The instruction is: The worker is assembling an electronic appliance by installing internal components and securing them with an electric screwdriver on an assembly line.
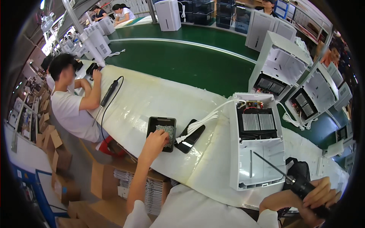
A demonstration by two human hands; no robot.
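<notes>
My left hand [156, 141] reaches into a small black tray [151, 122] of loose metal screws [167, 131]. Its fingers are bent together down among them, and their tips are hidden. At the lower right my right hand [322, 195] is wrapped round a black electric screwdriver [302, 187]. The long thin bit points up and left, over the lower part of an open white appliance housing [258, 157]. Inside that housing sit a black frame with a grey finned block [258, 123] and a small circuit board [254, 104] with wires. A white power cord [207, 117] runs from it leftward.
Under the cord's plug end lies a black phone [191, 137]. Another electric screwdriver [110, 92] with a cable rests further left, near a seated co-worker [76, 102]. More open white housings [279, 62] stand on the green conveyor belt [167, 57]. Cardboard boxes [102, 180] stand below the bench.
</notes>
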